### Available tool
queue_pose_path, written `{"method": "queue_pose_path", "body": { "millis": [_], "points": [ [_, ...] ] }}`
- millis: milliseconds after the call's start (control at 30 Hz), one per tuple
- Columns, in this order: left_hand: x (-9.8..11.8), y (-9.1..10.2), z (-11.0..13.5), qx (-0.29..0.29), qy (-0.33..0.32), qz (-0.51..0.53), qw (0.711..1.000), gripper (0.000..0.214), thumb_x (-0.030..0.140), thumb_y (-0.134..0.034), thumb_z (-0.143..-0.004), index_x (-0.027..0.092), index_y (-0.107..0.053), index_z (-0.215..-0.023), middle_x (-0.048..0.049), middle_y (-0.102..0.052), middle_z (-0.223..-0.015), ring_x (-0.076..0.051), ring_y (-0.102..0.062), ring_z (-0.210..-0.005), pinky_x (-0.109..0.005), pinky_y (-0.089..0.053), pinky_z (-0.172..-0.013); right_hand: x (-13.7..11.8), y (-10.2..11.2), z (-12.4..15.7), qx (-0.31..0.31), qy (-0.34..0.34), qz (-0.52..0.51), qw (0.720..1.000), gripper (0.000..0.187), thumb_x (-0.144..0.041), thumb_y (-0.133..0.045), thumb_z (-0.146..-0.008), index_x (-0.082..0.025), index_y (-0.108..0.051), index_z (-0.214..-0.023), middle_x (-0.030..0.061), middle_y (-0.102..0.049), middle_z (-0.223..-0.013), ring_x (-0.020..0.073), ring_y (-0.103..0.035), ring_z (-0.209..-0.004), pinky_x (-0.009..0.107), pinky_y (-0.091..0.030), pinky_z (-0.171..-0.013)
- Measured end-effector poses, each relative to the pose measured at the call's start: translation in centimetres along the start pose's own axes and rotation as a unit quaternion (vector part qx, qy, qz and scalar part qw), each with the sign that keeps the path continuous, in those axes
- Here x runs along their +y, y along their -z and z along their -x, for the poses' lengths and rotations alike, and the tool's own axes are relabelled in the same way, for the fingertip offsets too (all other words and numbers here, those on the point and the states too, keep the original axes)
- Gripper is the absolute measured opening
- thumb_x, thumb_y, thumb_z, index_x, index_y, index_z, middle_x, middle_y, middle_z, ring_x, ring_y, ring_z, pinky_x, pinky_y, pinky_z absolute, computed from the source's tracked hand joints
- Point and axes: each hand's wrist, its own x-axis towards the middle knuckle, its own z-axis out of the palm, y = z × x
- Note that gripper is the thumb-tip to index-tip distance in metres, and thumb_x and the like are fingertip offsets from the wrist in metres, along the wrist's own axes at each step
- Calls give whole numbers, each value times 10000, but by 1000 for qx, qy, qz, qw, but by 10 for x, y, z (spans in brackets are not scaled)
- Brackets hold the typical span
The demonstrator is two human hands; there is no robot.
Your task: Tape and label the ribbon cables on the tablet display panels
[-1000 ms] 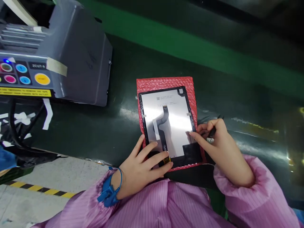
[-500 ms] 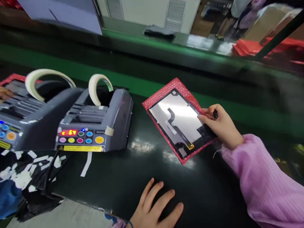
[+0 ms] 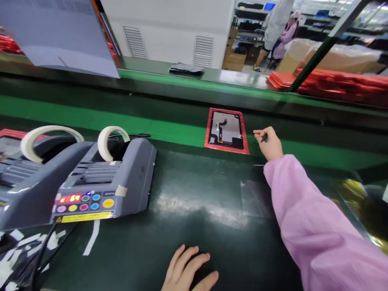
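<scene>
A tablet screen panel [image 3: 233,126], silvery with a dark border and a curved black ribbon cable, lies on a red bubble-wrap sheet [image 3: 207,139] on the green belt [image 3: 176,131]. Just to its right, and apart from it, is my right hand [image 3: 270,143], its fingers closed around a small black stick-like tool [image 3: 264,138]. Most of that tool is hidden in the hand, so I cannot make out its kind. My left hand [image 3: 189,268] rests on the dark green tabletop near the front edge, fingers spread, holding nothing.
Two grey tape dispensers [image 3: 133,182] with white tape rolls stand at left, a tape strip [image 3: 91,238] hanging from one. Backing scraps [image 3: 27,240] lie at lower left. A clear plastic sheet [image 3: 254,198] is by my right sleeve. Red bags [image 3: 339,85] are piled behind the belt.
My right hand has let go of the panel and its red wrap, which now lie farther back on the belt. The view has tilted up. My left hand stays spread on the table.
</scene>
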Motion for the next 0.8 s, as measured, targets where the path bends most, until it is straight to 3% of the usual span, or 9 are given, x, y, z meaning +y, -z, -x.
{"method": "queue_pose_path", "body": {
  "millis": [67,167,267,333,400,500,633,733,800],
  "points": [
    [-6,3,-9,-8,-24,30,999,236,247,-614,-951,339,-775,-1097,6,-775,-1132,-190,-682,-1152,-322,-582,-1074,5,28,24,-25,10,9,1000,231,-328,-664,-871,-268,-448,-818,88,-780,-1047,212,-720,-1000,391,-503,-940],
    [-8,24,-45,-76,-54,63,994,280,227,-583,-943,319,-756,-1142,-5,-772,-1166,-174,-684,-1142,-232,-598,-981,15,70,74,-40,18,33,998,223,-409,-675,-892,-264,-509,-856,108,-800,-1054,247,-749,-977,393,-533,-855],
    [-1,47,-100,-166,-64,69,982,328,169,-509,-981,311,-743,-1161,13,-762,-1226,-166,-674,-1193,-231,-595,-976,21,105,123,8,15,28,999,241,-487,-648,-943,-262,-563,-943,81,-804,-919,256,-765,-884,399,-539,-817],
    [6,48,-137,-239,-115,70,962,344,161,-507,-999,286,-723,-1235,0,-742,-1306,-200,-655,-1261,-297,-585,-1038,21,124,146,57,0,-13,998,302,-556,-586,-985,-255,-605,-1007,33,-760,-752,239,-742,-752,400,-539,-794],
    [10,31,-166,-271,-154,71,948,361,136,-519,-991,253,-707,-1275,-27,-715,-1372,-237,-629,-1321,-370,-559,-1098,19,138,158,96,-30,-72,992,408,-628,-507,-1008,-246,-645,-1047,-17,-660,-599,205,-652,-575,367,-518,-688],
    [8,-17,-184,-281,-212,63,934,394,136,-569,-977,231,-671,-1346,-43,-646,-1490,-283,-544,-1440,-447,-488,-1177,19,153,163,115,-99,-162,975,473,-651,-470,-999,-231,-679,-1054,-57,-527,-519,157,-490,-446,304,-408,-527],
    [-7,-72,-181,-251,-251,39,934,420,284,-561,-1041,263,-601,-1458,-27,-549,-1602,-283,-380,-1570,-477,-336,-1274,30,172,162,95,-185,-206,956,333,-512,-592,-917,-234,-673,-1080,-36,-600,-648,147,-561,-528,293,-455,-538],
    [-16,-83,-178,-253,-256,40,932,435,317,-508,-1076,281,-571,-1504,-12,-521,-1627,-254,-359,-1582,-433,-287,-1299,41,188,165,92,-220,-172,956,329,-500,-668,-868,-230,-673,-1056,12,-703,-793,160,-654,-622,298,-512,-555],
    [-18,-83,-179,-243,-255,54,934,424,315,-495,-1082,275,-591,-1493,-8,-538,-1613,-248,-376,-1573,-416,-260,-1312,46,197,169,80,-238,-135,958,324,-501,-742,-840,-226,-682,-1000,9,-706,-774,143,-620,-563,279,-481,-498]
  ]
}}
